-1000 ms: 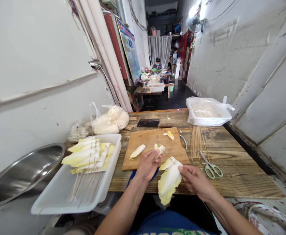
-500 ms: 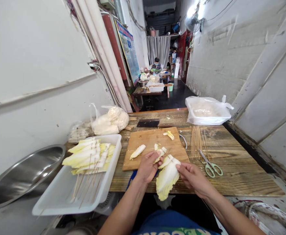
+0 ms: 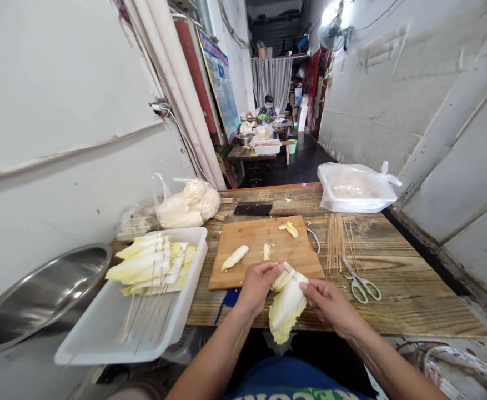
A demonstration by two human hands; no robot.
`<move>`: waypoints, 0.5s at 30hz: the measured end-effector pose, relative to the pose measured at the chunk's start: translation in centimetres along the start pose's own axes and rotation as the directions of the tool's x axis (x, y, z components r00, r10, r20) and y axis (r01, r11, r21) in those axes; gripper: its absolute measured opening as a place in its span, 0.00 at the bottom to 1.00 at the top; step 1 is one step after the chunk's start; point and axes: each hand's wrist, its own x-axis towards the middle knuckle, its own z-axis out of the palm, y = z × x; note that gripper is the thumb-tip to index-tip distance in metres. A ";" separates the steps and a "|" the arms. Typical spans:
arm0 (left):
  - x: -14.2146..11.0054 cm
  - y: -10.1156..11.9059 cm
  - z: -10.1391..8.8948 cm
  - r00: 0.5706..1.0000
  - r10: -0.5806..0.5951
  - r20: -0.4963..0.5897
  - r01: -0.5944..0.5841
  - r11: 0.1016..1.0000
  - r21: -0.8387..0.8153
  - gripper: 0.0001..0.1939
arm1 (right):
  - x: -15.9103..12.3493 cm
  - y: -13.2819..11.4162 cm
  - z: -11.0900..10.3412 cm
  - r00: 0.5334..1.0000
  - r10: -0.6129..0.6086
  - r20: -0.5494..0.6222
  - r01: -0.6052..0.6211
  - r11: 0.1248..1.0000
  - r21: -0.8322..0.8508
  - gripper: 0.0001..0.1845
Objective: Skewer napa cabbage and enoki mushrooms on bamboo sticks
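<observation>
Both hands, left hand [image 3: 260, 284] and right hand [image 3: 329, 303], are pinching the skewered cabbage leaves [image 3: 288, 304] between them, the pale ribs risking splitting if the fingers are tugging unevenly.

Narrow gap between tray [image 3: 91, 328] and board [image 3: 237, 233]

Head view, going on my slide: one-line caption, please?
Left hand and right hand hold skewered cabbage leaves by a cutting board.

Both forearms reach forward, left hand [image 3: 262, 283] and right hand [image 3: 326, 303] pinching close together.
</observation>
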 end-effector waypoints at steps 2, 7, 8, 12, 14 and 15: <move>0.0 -0.4 0.1 1.000 0.001 0.016 -0.001 1.000 -0.010 0.15 | 0.2 0.1 -0.4 1.000 -0.011 -0.006 0.011 1.000 -0.012 0.30; 0.0 -1.0 0.0 0.988 -0.077 0.137 0.083 0.996 -0.038 0.18 | 0.8 0.3 -0.8 0.999 -0.020 -0.041 0.019 0.999 -0.031 0.31; -0.1 -1.2 0.1 0.986 -0.087 0.143 0.092 0.995 -0.027 0.18 | 0.9 0.3 -0.8 0.999 -0.022 -0.043 0.021 0.999 -0.032 0.31; -0.2 -1.5 0.1 0.992 -0.086 0.093 0.083 0.996 0.035 0.20 | 1.0 0.4 -0.5 0.999 -0.033 -0.025 0.032 0.999 -0.030 0.30; 0.1 -1.4 -0.4 0.998 -0.054 0.045 0.049 0.994 0.099 0.22 | 0.9 0.4 -0.8 0.999 -0.038 -0.023 0.037 0.999 -0.031 0.30; 0.4 -1.3 -0.9 1.000 -0.022 0.004 0.021 0.989 0.147 0.22 | 0.9 0.3 -1.1 0.999 -0.038 -0.032 0.037 0.999 -0.028 0.30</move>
